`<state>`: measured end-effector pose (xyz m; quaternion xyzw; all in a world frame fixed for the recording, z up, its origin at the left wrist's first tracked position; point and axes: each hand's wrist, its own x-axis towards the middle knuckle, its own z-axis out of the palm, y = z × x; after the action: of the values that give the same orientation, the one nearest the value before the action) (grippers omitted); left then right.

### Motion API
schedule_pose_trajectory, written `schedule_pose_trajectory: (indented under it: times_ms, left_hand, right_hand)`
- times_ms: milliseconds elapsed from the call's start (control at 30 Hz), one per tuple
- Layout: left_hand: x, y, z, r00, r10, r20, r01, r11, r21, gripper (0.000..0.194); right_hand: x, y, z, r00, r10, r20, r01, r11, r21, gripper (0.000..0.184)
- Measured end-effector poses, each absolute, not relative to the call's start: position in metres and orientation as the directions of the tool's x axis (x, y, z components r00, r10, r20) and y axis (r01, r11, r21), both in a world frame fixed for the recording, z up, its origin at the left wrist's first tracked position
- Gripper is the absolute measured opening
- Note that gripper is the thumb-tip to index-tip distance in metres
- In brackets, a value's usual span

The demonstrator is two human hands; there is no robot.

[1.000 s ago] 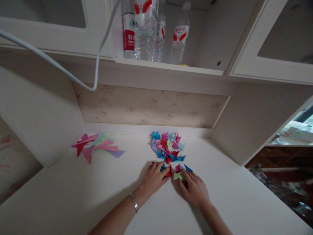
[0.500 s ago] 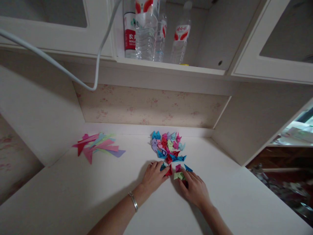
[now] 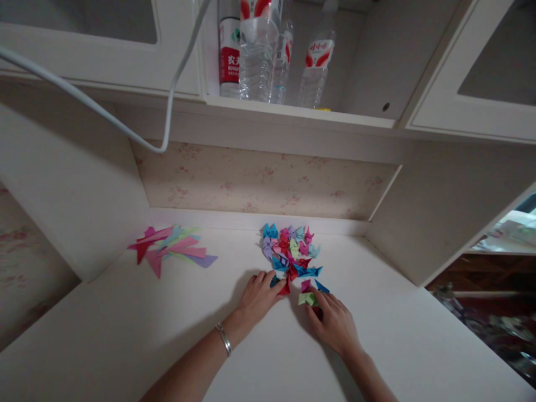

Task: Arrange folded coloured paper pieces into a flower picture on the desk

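My left hand (image 3: pixel 258 296) curls its fingers over a few origami paper cranes, among them a dark blue one (image 3: pixel 274 281) and a red one (image 3: pixel 285 288). To its right, my right hand (image 3: pixel 334 320) has its fingers bent around a light green crane (image 3: pixel 307 298), with a pink one (image 3: pixel 306 285) and a blue one (image 3: pixel 321 286) beside the fingertips. Part of a dark red piece shows under that palm. Just beyond both hands, a cluster of small folded cranes (image 3: pixel 293 248) in many colours lies on the white desk (image 3: pixel 234 357).
Flat, pointed folded papers (image 3: pixel 176 248) are piled at the back left. Overhead, an open cabinet shelf (image 3: pixel 301 111) holds several plastic bottles (image 3: pixel 256 61). A grey-white cable (image 3: pixel 167 120) hangs at the upper left. Side panels (image 3: pixel 456 206) enclose the desk.
My left hand has shifted slightly left, drawing the red and dark blue cranes away from my right hand. My right hand stays nearly in place. The camera view has moved a little.
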<state>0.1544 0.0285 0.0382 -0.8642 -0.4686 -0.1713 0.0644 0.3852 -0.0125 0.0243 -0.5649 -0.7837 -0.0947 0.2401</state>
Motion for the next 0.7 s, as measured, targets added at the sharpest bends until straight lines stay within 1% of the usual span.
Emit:
schedule_pose_trajectory:
  times_ms: [233,367,467,567,633,700]
  left_hand:
    - [0.142,0.033,0.042,0.497,0.785,0.371,0.839,-0.543,0.025,0.043]
    - [0.115,0.044,0.043,0.453,0.804,0.385,0.867,-0.499,0.021,0.041]
    - [0.076,0.062,0.047,0.371,0.836,0.404,0.915,-0.403,-0.005,0.038]
    - [0.021,0.085,0.059,0.252,0.884,0.394,0.966,-0.251,-0.056,0.035]
    - [-0.017,0.101,0.069,0.162,0.907,0.388,0.987,-0.140,-0.083,0.037]
    - [-0.051,0.113,0.077,0.071,0.903,0.425,0.996,-0.044,-0.071,0.043]
  right_hand:
    - [0.382,-0.013,0.024,-0.248,0.865,0.435,0.941,0.322,-0.104,0.040]
    - [0.382,-0.013,0.023,-0.236,0.869,0.434,0.942,0.314,-0.117,0.039]
    - [0.383,-0.014,0.022,-0.214,0.873,0.439,0.940,0.306,-0.150,0.039]
    - [0.381,-0.015,0.022,-0.180,0.882,0.436,0.942,0.282,-0.184,0.039]
    - [0.380,-0.015,0.022,-0.154,0.891,0.427,0.942,0.263,-0.208,0.039]
    - [0.377,-0.015,0.021,-0.130,0.901,0.413,0.940,0.244,-0.238,0.040]
